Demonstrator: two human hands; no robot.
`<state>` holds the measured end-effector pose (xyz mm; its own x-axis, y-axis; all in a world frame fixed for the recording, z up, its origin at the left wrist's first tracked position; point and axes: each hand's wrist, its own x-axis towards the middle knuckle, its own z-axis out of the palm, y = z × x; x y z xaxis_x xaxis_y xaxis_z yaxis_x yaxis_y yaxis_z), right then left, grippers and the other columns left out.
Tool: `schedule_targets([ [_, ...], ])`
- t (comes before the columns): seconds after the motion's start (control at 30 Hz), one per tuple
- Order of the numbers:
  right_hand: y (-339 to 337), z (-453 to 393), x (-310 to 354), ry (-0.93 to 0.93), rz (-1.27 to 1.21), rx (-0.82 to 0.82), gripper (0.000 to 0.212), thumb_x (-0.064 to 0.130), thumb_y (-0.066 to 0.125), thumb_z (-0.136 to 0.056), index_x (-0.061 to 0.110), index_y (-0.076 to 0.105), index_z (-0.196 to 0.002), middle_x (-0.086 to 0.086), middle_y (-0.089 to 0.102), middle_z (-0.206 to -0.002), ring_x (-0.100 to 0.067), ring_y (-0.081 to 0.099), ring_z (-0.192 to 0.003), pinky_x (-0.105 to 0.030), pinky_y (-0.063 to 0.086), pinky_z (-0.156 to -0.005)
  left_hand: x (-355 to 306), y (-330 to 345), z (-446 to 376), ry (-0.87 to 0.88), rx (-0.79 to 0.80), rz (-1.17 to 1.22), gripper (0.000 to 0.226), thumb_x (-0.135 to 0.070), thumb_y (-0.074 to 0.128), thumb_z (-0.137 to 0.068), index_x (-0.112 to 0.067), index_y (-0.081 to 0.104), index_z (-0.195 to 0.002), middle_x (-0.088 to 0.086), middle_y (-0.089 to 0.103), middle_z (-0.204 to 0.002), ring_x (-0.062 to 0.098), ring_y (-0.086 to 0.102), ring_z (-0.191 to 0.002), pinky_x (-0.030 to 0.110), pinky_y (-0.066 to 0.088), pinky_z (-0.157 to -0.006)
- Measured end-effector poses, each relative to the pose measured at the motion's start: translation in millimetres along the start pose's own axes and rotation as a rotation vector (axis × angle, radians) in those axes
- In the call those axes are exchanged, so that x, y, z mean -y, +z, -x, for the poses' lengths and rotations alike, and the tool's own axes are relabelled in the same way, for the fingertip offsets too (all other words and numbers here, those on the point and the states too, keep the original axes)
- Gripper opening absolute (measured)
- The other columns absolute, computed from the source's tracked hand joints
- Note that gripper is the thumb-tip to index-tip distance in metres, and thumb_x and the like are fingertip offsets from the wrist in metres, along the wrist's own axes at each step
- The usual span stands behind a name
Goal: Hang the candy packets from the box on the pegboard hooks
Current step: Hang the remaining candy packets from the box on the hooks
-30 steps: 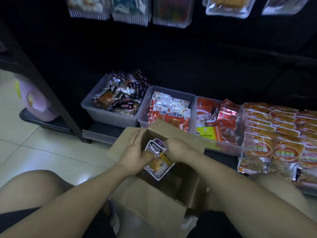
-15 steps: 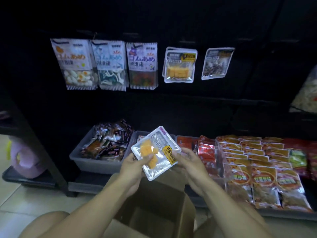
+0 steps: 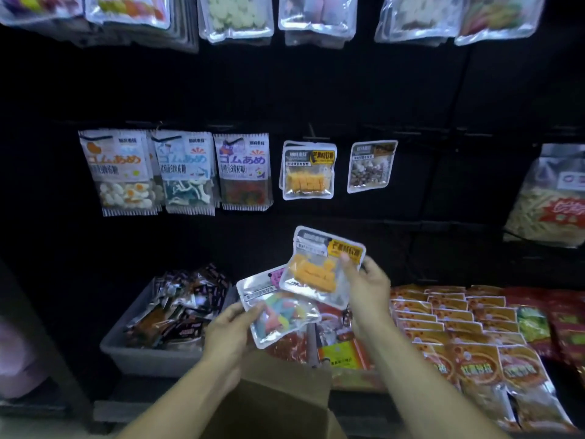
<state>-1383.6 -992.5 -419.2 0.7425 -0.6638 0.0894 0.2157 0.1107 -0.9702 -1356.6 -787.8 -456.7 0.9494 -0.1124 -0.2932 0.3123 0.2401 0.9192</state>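
Right hand (image 3: 368,288) pinches the mango packet (image 3: 319,267) at centre frame; left hand (image 3: 231,331) grips a second packet (image 3: 278,315). Advise raising the mango packet to the matching hook (image 3: 311,132) above and aligning its top hole squarely.

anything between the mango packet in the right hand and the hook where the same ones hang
Nothing visible. The right hand holds the mango packet below the hanging mango packets, with only dark open board between. The left hand keeps the colourful packet lower, out of that path.
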Motion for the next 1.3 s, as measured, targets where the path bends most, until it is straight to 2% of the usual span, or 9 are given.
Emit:
schedule_targets([
  [0.1, 29.5, -39.0, 56.6, -0.16, 0.113, 0.065, 0.01, 0.025, 0.071, -0.1, 0.021, 0.074, -0.091, 0.007, 0.078, -0.081, -0.01, 0.073, -0.08, -0.03, 0.059, -0.075, -17.5, 0.5, -7.7, 0.076, -0.05, -0.018, 0.012, -0.014, 0.068, -0.102, -0.004, 0.068, -0.11, 0.024, 0.078, -0.104, 0.023, 0.071, -0.058, 0.033, 0.057, -0.045],
  [0.2, 59.7, -69.5, 97.8, -0.233, 0.139, 0.074, 0.007, 0.027, 0.07, -0.101, 0.022, 0.074, -0.098, 0.002, 0.079, -0.096, -0.018, 0.074, -0.096, -0.039, 0.057, -0.087, -35.3, 5.8, -9.9, 0.152, -0.095, 0.011, 0.005, -0.013, 0.063, -0.105, -0.009, 0.066, -0.108, 0.02, 0.08, -0.1, 0.035, 0.078, -0.081, 0.057, 0.063, -0.084],
  [0.33, 79.1, -93.9, 116.9, -0.133, 0.104, 0.031, 0.054, 0.029, 0.069, -0.102, 0.008, 0.053, -0.149, -0.006, 0.058, -0.148, -0.028, 0.054, -0.136, -0.039, 0.042, -0.111, -50.6, 12.4, -1.0, 0.187, -0.047, 0.044, 0.006, -0.013, 0.063, -0.105, -0.012, 0.067, -0.109, 0.013, 0.083, -0.089, 0.035, 0.079, -0.083, 0.043, 0.061, -0.072],
  [0.5, 80.5, -105.1, 107.7, -0.107, 0.143, -0.002, 0.048, 0.029, 0.069, -0.102, 0.009, 0.058, -0.144, -0.006, 0.062, -0.14, -0.024, 0.059, -0.121, -0.034, 0.042, -0.095, -58.9, 12.2, 6.0, 0.2, -0.018, 0.034, 0.009, -0.014, 0.067, -0.103, -0.011, 0.067, -0.111, 0.009, 0.083, -0.084, 0.029, 0.08, -0.077, 0.038, 0.058, -0.068],
  [0.67, 88.4, -114.6, 113.2, -0.079, 0.176, -0.037, 0.037, 0.028, 0.068, -0.102, 0.009, 0.065, -0.135, -0.009, 0.069, -0.129, -0.034, 0.063, -0.123, -0.043, 0.048, -0.104, -68.4, 16.7, 7.4, 0.231, 0.008, 0.005, 0.011, -0.016, 0.068, -0.102, -0.008, 0.069, -0.109, 0.009, 0.083, -0.088, 0.034, 0.08, -0.088, 0.055, 0.06, -0.092],
  [0.83, 102.8, -135.9, 119.2, -0.044, 0.23, -0.097, 0.036, 0.029, 0.073, -0.098, 0.012, 0.068, -0.13, -0.002, 0.069, -0.093, -0.013, 0.06, -0.071, -0.03, 0.048, -0.071, -83.1, 18.9, 6.8, 0.277, 0.055, -0.013, 0.014, -0.018, 0.069, -0.101, -0.012, 0.069, -0.113, 0.015, 0.083, -0.097, 0.036, 0.08, -0.094, 0.05, 0.061, -0.088],
  [1.07, 101.6, -153.9, 106.4, -0.041, 0.312, -0.133, 0.013, 0.024, 0.077, -0.095, 0.018, 0.065, -0.095, -0.003, 0.071, -0.095, -0.017, 0.062, -0.074, -0.027, 0.044, -0.071, -100.2, 15.1, 4.0, 0.336, 0.069, -0.066, 0.01, -0.019, 0.068, -0.1, -0.015, 0.071, -0.109, 0.011, 0.083, -0.091, 0.027, 0.081, -0.084, 0.041, 0.06, -0.078],
  [1.17, 92.5, -145.0, 99.1, -0.108, 0.348, -0.143, 0.035, 0.027, 0.079, -0.093, 0.017, 0.064, -0.122, 0.001, 0.063, -0.12, -0.018, 0.058, -0.095, -0.029, 0.044, -0.083, -111.1, 19.1, 3.7, 0.33, 0.086, -0.068, 0.014, -0.02, 0.069, -0.1, -0.014, 0.071, -0.112, 0.013, 0.083, -0.093, 0.032, 0.082, -0.087, 0.047, 0.061, -0.087],
  [1.3, 76.6, -104.8, 101.9, -0.206, 0.291, -0.036, 0.016, 0.03, 0.068, -0.101, 0.016, 0.071, -0.107, 0.012, 0.063, -0.105, -0.017, 0.062, -0.097, -0.03, 0.046, -0.081, -133.6, 34.4, 10.8, 0.384, 0.107, -0.082, 0.013, -0.017, 0.068, -0.101, -0.014, 0.071, -0.113, 0.011, 0.084, -0.094, 0.031, 0.082, -0.089, 0.056, 0.057, -0.101],
])
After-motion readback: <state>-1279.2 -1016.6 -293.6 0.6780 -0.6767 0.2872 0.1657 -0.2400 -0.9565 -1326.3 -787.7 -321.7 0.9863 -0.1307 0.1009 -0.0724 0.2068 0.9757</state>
